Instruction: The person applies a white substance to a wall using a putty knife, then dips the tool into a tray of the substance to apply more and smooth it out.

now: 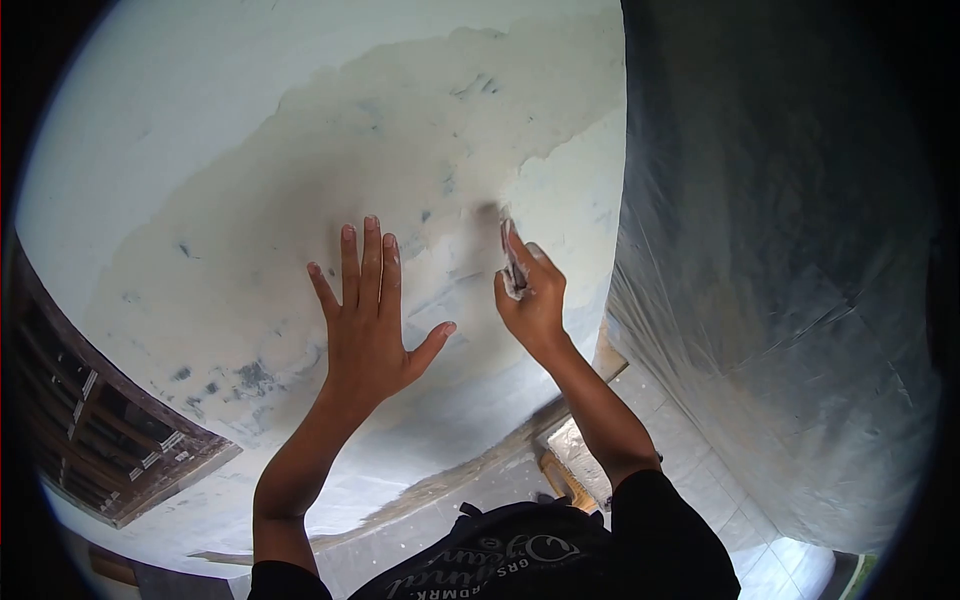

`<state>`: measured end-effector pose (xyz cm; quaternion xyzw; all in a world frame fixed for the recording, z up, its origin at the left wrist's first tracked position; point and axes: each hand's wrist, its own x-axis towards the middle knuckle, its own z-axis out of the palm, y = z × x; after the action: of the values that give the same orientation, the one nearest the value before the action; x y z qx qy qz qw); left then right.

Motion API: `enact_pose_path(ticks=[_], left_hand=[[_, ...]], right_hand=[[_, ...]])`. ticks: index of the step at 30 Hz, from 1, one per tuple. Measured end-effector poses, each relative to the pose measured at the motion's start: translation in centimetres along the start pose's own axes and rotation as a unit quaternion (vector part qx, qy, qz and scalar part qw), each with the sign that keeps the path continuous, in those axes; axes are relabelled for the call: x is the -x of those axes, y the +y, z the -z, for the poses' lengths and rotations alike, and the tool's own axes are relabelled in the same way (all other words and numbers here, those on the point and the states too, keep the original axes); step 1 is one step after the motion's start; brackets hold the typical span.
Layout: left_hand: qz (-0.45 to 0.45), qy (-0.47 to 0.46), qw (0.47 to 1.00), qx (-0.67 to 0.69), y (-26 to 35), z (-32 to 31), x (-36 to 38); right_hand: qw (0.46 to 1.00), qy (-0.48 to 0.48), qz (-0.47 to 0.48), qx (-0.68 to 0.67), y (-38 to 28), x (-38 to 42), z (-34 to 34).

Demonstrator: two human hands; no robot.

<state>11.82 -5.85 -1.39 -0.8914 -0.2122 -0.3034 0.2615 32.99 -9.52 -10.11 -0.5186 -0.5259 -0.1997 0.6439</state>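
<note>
Spreads left hand flat between eight and nine o'clock of centre, fingers straight and fanned toward twelve, thumb stuck well out toward two. Turns the back of it to the camera and the palm to a pale wall; cannot tell whether pressed on the surface or just off it. Shows white smears on the fingertips.

Clenches right hand near centre, on the three o'clock side, round a small scraper, forefinger lying along it toward twelve, remaining fingers curled in. Points the scraper's far tip toward twelve, against the wall or very close to it; cannot tell which. Smeared white on tool and fingers alike.

Bears writing across the front of a black shirt at six o'clock, upside down from here: seems to read "Original" in script, with small capitals like "GRS" and "RDMRK", rest too folded to make out.

Marked on the wall with a broad beige patch from nine round to one o'clock, plus dark specks. Set beyond: barred window between eight and nine, plastic sheet at three, tiled floor at four, wooden handle at five
</note>
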Motion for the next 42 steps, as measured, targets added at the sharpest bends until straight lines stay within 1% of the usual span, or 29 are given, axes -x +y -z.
enact_pose_path(ticks=[2,4,6,7,8,10,11,13,17,19,20,22,25,26,28,32,34,38,40,41,42], left_hand=[[0.007,0.004,1.000,0.003,-0.4,0.3,0.7],[0.018,0.006,1.000,0.011,-0.8,0.4,1.2],[0.031,0.005,0.999,0.005,-1.1,0.6,2.1],[0.034,-0.005,0.999,0.003,-1.2,0.5,2.3],[0.038,-0.010,0.999,0.004,-1.1,0.4,2.4],[0.031,0.006,0.999,-0.018,-1.1,0.2,2.3],[0.031,0.006,0.999,-0.018,-1.0,0.2,2.2],[0.030,0.014,0.999,-0.005,-0.7,0.2,1.9],[0.019,0.009,1.000,0.019,-0.1,0.1,1.6],[0.020,-0.002,0.999,0.029,0.3,-0.2,1.6],[0.020,-0.001,0.999,0.029,0.4,-0.3,1.6],[0.012,-0.007,0.999,0.032,0.7,-0.8,1.7],[0.013,-0.023,0.999,0.046,1.4,-1.4,1.7],[0.012,-0.023,0.999,0.046,1.6,-1.7,1.7],[0.015,-0.030,0.998,0.056,2.1,-2.2,1.7],[0.023,-0.019,0.998,0.064,2.7,-3.1,1.4],[0.024,-0.021,0.998,0.062,2.8,-3.4,1.3],[0.027,-0.019,0.998,0.062,2.9,-3.8,1.3],[0.032,-0.018,0.997,0.068,2.9,-3.9,1.3],[0.033,-0.019,0.997,0.068,2.9,-4.0,1.3],[0.035,-0.023,0.997,0.067,2.8,-4.0,1.3]], right_hand=[[0.996,-0.009,-0.059,-0.064,-2.2,-2.2,2.3],[0.996,-0.010,-0.035,-0.082,-1.4,-2.1,3.5],[0.960,0.000,-0.111,-0.259,-0.2,-1.3,3.7],[0.930,-0.004,-0.168,-0.327,-0.2,-1.1,4.2],[0.904,-0.019,-0.201,-0.376,0.4,-0.8,4.7],[0.869,-0.041,-0.207,-0.448,1.1,-0.3,5.2],[0.869,-0.040,-0.206,-0.448,1.3,-0.2,5.3],[0.838,-0.024,-0.255,-0.482,1.3,0.0,5.5],[0.856,-0.037,-0.264,-0.443,0.7,-0.1,6.3],[0.879,-0.035,-0.253,-0.402,1.1,0.1,6.8],[0.880,-0.034,-0.253,-0.401,1.1,0.1,7.1],[0.916,-0.010,-0.283,-0.285,1.0,0.3,7.6],[0.928,-0.038,-0.272,-0.253,2.0,0.6,8.3],[0.928,-0.036,-0.272,-0.253,2.1,0.6,8.3],[0.919,-0.003,-0.277,-0.281,2.0,0.5,8.2],[0.928,-0.026,-0.282,-0.244,2.6,0.2,8.4],[0.927,0.019,-0.265,-0.264,2.6,-0.2,7.8],[0.922,0.019,-0.271,-0.277,2.6,-0.6,7.6],[0.878,0.055,-0.298,-0.370,3.0,-0.5,7.3],[0.878,0.055,-0.299,-0.371,3.0,-0.6,7.1],[0.906,0.064,-0.268,-0.321,3.0,-0.8,6.8]])
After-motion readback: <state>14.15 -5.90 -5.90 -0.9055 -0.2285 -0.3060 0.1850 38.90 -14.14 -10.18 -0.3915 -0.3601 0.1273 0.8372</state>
